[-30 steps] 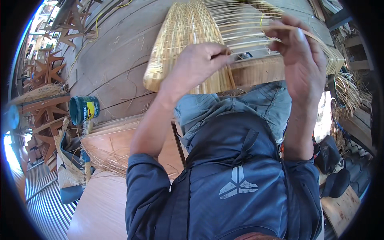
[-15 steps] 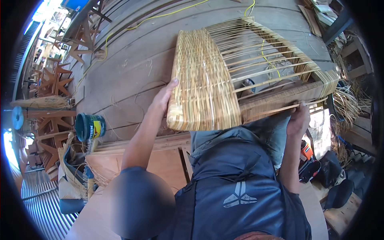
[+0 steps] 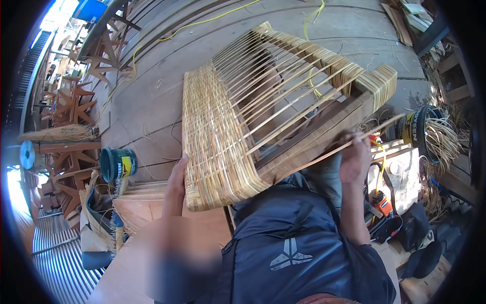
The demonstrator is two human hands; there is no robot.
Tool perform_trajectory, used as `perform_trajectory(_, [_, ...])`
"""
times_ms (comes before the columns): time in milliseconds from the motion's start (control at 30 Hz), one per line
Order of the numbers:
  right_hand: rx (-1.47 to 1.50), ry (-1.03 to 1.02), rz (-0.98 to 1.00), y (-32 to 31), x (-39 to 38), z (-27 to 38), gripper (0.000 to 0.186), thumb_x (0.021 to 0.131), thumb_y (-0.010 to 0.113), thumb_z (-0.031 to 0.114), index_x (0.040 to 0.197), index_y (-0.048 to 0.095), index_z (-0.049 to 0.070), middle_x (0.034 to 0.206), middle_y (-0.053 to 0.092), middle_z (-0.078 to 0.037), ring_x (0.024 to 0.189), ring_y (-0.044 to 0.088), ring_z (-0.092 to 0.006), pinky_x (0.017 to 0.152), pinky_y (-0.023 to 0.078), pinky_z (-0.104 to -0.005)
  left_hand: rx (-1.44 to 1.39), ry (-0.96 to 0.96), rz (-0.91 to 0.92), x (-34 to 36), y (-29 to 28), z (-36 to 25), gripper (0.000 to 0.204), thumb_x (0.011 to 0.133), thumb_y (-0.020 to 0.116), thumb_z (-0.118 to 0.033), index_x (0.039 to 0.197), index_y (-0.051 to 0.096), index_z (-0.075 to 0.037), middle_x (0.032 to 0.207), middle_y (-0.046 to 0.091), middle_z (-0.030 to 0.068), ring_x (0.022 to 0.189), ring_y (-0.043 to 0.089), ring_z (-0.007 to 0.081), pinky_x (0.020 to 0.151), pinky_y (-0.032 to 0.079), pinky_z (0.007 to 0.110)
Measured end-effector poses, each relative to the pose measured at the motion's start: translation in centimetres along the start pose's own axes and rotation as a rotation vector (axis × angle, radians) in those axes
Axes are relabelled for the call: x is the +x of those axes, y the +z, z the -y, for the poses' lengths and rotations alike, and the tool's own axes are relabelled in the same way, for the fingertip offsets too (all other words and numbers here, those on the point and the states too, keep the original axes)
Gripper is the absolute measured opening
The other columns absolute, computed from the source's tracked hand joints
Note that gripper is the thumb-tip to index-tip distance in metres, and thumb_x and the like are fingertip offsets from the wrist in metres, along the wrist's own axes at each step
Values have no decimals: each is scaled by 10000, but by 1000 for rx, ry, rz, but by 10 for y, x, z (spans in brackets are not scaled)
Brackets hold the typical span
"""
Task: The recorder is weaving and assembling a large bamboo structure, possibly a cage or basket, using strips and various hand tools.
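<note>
A wooden frame (image 3: 314,142) lies tilted above my lap, its left part covered by a dense tan woven seat panel (image 3: 217,137). Separate strands stretch across the gap toward the wrapped rail on the far right. My left hand (image 3: 178,177) grips the panel's left edge, with its fingers hidden underneath. At the frame's near side, my right hand (image 3: 356,157) pinches a long, thin natural-fibre strip (image 3: 387,123). One end of it runs back to the frame beside the woven part; the other sticks out to the right.
A dark bucket (image 3: 419,134) of loose fibre strips stands at right. Another dark green bucket (image 3: 117,164) sits at left, on the planks. A yellow cord (image 3: 212,20) crosses the floor. Wooden star shapes (image 3: 76,104) line the left side. An orange-and-black tool (image 3: 382,202) lies at lower right.
The frame has swung left and toward me, its right end tilting up, with my left hand following its edge. My right hand has shifted slightly left and down, still with the strip.
</note>
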State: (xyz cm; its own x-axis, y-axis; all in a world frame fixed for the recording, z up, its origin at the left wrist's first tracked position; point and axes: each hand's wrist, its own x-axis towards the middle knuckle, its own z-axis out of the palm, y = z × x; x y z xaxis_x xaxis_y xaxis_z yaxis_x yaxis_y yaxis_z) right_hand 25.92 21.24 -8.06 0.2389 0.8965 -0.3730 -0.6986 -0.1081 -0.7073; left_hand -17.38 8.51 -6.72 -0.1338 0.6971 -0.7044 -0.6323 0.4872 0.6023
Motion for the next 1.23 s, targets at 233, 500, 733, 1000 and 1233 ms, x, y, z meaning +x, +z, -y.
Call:
perform_trajectory(233, [-48,-82,-90,-20,50,18,218,875,471,128,1070,511,41,1053,539,-58,966,511,-187,812,429,-353,-119,22,15,14,4,59,494,945,363,-342,1292,385,8,1230,520,155,1081,548,265,928,458,397])
perform_trajectory(500, [8,-173,-260,7,98,-12,320,927,361,156,1198,450,11,1197,504,-136,1112,503,-254,978,398,-410,-183,72,-13,7,34,68,544,948,369,-395,1328,332,-6,1274,480,166,1117,521,286,949,441,425])
perform_trajectory(733, [-97,-212,-242,24,246,7,211,868,476,142,955,572,-24,983,570,-135,902,542,-233,797,457,-363,-265,139,-74,40,109,100,541,947,380,-383,1325,333,1,1301,448,160,1175,460,287,1000,376,414])
perform_trajectory(1000, [-92,-167,-231,-5,270,-26,216,846,448,78,1000,561,-24,983,580,-147,905,574,-246,768,483,-338,-136,-8,-13,54,128,99,580,971,256,-426,1367,246,-4,1379,361,136,1226,407,274,1034,332,408])
perform_trajectory(1233, [-157,-213,-188,-5,156,18,234,899,455,191,1087,461,52,974,556,-127,845,587,-249,585,498,-359,52,-173,35,54,123,86,595,961,222,-471,1391,220,-60,1390,352,120,1257,377,264,1040,326,428])
